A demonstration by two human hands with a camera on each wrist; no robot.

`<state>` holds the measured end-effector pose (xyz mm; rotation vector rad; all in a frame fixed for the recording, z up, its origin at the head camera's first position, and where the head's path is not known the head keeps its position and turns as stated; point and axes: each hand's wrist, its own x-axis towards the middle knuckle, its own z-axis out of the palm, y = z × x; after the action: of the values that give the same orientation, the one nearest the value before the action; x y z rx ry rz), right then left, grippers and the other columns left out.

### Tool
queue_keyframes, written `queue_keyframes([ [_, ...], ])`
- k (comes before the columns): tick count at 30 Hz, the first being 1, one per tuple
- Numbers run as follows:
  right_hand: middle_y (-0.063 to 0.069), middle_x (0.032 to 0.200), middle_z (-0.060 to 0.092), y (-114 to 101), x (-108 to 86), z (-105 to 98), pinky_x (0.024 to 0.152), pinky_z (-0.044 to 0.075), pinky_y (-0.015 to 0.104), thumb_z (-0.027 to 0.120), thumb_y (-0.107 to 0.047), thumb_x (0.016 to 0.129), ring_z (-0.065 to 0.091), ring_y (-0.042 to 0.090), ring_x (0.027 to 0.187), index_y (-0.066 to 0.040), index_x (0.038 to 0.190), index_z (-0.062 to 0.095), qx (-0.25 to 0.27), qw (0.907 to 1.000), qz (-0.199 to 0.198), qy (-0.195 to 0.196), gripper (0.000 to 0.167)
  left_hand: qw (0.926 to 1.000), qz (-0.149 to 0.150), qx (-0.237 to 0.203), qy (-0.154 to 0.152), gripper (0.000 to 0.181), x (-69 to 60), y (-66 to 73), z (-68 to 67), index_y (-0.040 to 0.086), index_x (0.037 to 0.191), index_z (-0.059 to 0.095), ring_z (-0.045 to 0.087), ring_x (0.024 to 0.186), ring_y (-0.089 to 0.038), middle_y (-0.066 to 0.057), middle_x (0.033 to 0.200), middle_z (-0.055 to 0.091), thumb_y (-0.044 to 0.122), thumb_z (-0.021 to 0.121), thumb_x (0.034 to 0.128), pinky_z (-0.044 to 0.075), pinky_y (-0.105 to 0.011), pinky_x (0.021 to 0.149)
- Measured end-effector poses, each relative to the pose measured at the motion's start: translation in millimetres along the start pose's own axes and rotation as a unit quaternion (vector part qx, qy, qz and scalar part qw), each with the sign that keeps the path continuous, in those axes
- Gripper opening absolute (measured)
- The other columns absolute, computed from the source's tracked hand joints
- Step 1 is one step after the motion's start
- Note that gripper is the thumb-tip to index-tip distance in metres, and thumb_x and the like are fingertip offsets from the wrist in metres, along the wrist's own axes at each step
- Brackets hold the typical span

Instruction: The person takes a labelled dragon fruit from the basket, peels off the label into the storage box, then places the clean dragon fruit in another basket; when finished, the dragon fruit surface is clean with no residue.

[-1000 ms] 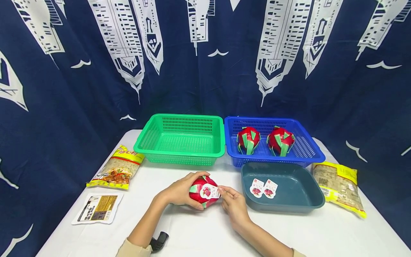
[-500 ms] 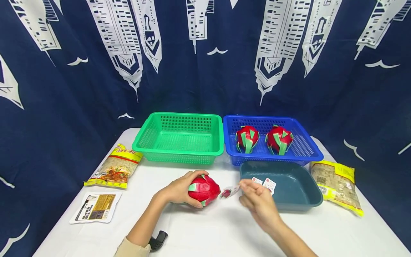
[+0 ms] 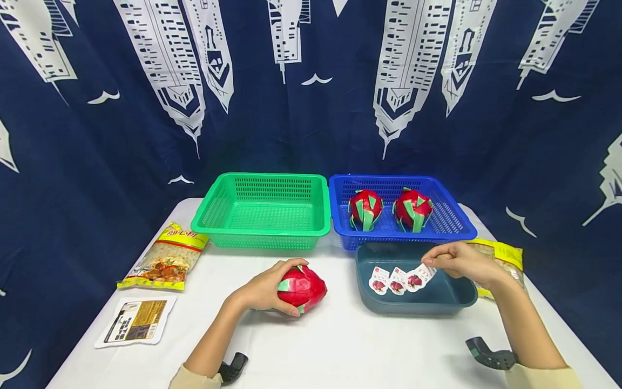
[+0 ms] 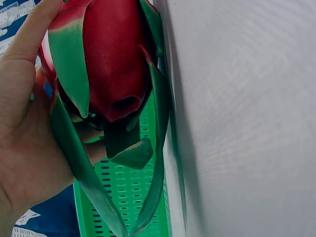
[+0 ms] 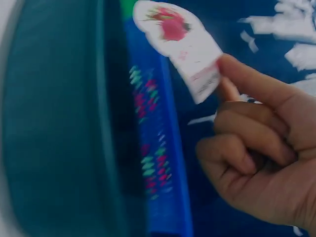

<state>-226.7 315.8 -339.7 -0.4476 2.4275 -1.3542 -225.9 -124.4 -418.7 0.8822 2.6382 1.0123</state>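
Note:
My left hand (image 3: pixel 269 289) grips a red dragon fruit (image 3: pixel 307 287) with green leaf tips on the white tabletop; in the left wrist view the fruit (image 4: pixel 116 54) shows its red end and long green scales. Over the dark teal tray (image 3: pixel 413 308), my right hand (image 3: pixel 461 262) pinches a white label (image 3: pixel 420 277) printed with a dragon fruit by its corner. The right wrist view shows that label (image 5: pixel 180 37) between thumb and forefinger, the other fingers curled. Two similar labels lie in the tray, one label (image 3: pixel 379 281) left of another label (image 3: pixel 397 281).
Behind stand a green basket (image 3: pixel 259 232) and a blue basket (image 3: pixel 340 229) holding two dragon fruits (image 3: pixel 365 209). A yellow food bag (image 3: pixel 167 256) and a white packet (image 3: pixel 136 321) lie at left. Another yellow bag (image 3: pixel 505 254) lies at right, partly behind my right arm.
My right hand has carried the label from the dragon fruit rightward to above the teal tray. My left hand stays on the fruit. The head view has shifted slightly.

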Motion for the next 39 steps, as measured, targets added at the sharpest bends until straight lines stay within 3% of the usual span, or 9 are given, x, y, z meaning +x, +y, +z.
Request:
queue_keyframes([
  [4,-0.002,0.062,0.05,23,17.1,-7,0.049,0.033,0.025,0.059,-0.017,0.09,0.04,0.012,0.053,0.008,0.103,0.063,-0.055,0.9974,0.035,-0.031,0.029,1.0,-0.001,-0.005,-0.002,0.095,-0.9,0.4,-0.4,0.048,0.134,0.026,0.046,0.114,-0.02,0.007,0.128,0.042,0.048,0.083,0.0593,0.049,-0.04,0.081],
  [8,0.01,0.09,0.067,42,31.6,-5,0.074,0.047,0.038,0.06,-0.012,0.089,0.056,0.02,0.082,0.007,0.098,0.066,-0.097,0.9949,0.009,-0.025,0.022,1.0,0.0,-0.008,-0.002,0.095,-0.4,0.0,-0.5,0.049,0.134,0.026,0.047,0.113,-0.02,0.006,0.127,0.043,0.048,0.084,0.0592,0.048,-0.039,0.081],
  [10,0.011,0.089,0.067,49,37.6,-2,0.076,0.048,0.037,0.061,-0.01,0.088,0.058,0.018,0.082,0.005,0.094,0.067,-0.119,0.9927,-0.015,-0.01,0.018,0.9999,0.002,-0.011,-0.002,0.094,-0.1,0.0,-0.6,0.048,0.134,0.026,0.047,0.113,-0.02,0.006,0.127,0.043,0.047,0.084,0.0594,0.048,-0.039,0.081],
  [13,0.004,0.074,0.063,57,43.8,3,0.061,0.044,0.026,0.064,-0.01,0.086,0.051,0.01,0.065,0.002,0.089,0.068,-0.154,0.987,-0.035,0.026,0.014,0.9999,0.003,-0.011,-0.001,0.095,-0.1,0.1,-0.1,0.048,0.135,0.026,0.047,0.114,-0.02,0.006,0.127,0.042,0.047,0.084,0.0595,0.049,-0.039,0.081],
  [15,-0.002,0.06,0.052,61,46.6,7,0.05,0.034,0.022,0.066,-0.012,0.085,0.039,0.006,0.053,0.0,0.087,0.069,-0.185,0.9805,-0.043,0.05,0.012,0.9999,0.0,-0.01,-0.002,0.095,-0.3,0.2,0.3,0.049,0.134,0.026,0.046,0.114,-0.02,0.007,0.127,0.042,0.048,0.083,0.0592,0.049,-0.038,0.081],
  [18,-0.007,0.052,0.032,66,48.3,12,0.044,0.022,0.021,0.07,-0.012,0.081,0.024,0.005,0.046,-0.003,0.089,0.07,-0.217,0.9724,-0.044,0.072,0.012,0.9999,-0.005,-0.009,-0.003,0.095,-0.6,0.2,0.5,0.049,0.134,0.026,0.046,0.114,-0.02,0.007,0.128,0.042,0.048,0.084,0.0587,0.049,-0.039,0.081],
  [28,-0.006,0.055,0.033,81,48.5,20,0.045,0.025,0.022,0.08,-0.019,0.07,0.028,0.008,0.048,-0.01,0.103,0.068,-0.261,0.963,-0.021,0.064,0.036,0.9999,-0.004,-0.013,-0.001,0.095,-1.3,0.4,0.0,0.049,0.134,0.026,0.047,0.114,-0.02,0.007,0.128,0.042,0.049,0.083,0.0588,0.048,-0.04,0.081],
  [34,-0.005,0.057,0.033,78,42.4,24,0.045,0.025,0.023,0.078,-0.023,0.073,0.029,0.01,0.05,-0.003,0.12,0.06,-0.293,0.9512,-0.03,0.09,0.055,0.9999,-0.002,-0.011,0.0,0.095,-1.1,-0.9,0.1,0.049,0.135,0.025,0.047,0.113,-0.02,0.007,0.128,0.042,0.049,0.083,0.059,0.049,-0.039,0.081],
  [39,-0.008,0.052,0.028,73,35.1,29,0.042,0.023,0.021,0.079,-0.023,0.072,0.024,0.007,0.045,-0.004,0.109,0.067,-0.292,0.9464,-0.046,0.13,0.044,0.9999,-0.002,-0.01,0.001,0.095,-1.3,-0.5,-0.6,0.049,0.135,0.025,0.047,0.113,-0.02,0.007,0.128,0.042,0.049,0.083,0.0589,0.049,-0.039,0.081],
])
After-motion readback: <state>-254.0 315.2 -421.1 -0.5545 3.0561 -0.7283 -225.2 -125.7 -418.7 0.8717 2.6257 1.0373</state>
